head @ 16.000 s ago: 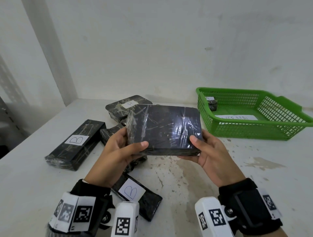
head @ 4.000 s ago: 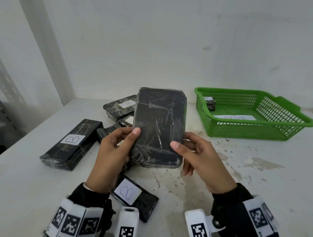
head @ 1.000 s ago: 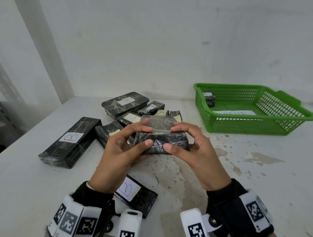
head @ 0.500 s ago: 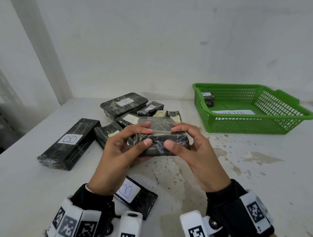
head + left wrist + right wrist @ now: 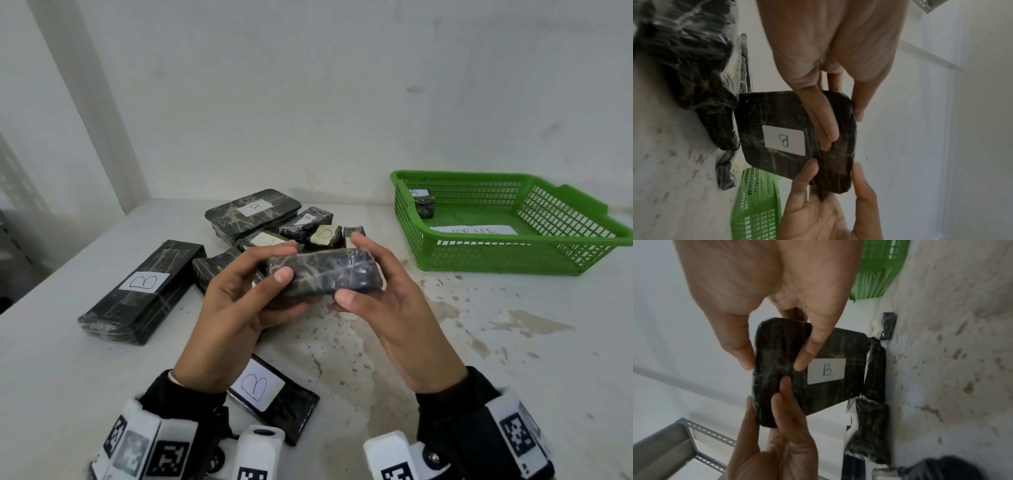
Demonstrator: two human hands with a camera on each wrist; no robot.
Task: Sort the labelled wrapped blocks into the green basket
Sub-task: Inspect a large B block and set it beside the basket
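Observation:
Both hands hold one black wrapped block [image 5: 325, 275] above the middle of the table. My left hand [image 5: 274, 263] grips its left end and my right hand [image 5: 376, 270] grips its right end, thumbs on the near side. From the head, no label shows on it. The wrist views show its lower face [image 5: 772, 345] with a white label marked B [image 5: 826, 370] [image 5: 784, 140]. The green basket [image 5: 513, 253] stands at the back right, with one small block [image 5: 424, 207] in its far left corner.
More wrapped blocks lie on the table: a long one marked B [image 5: 142, 291] at the left, a flat one marked B [image 5: 270, 397] under my left wrist, and several behind my hands [image 5: 253, 212]. A paper strip [image 5: 476, 230] lies in the basket. A wall stands close behind.
Four seconds ago the block stood upright between my hands; it then came down flat. In the last second it has tipped slightly, both hands still holding its ends.

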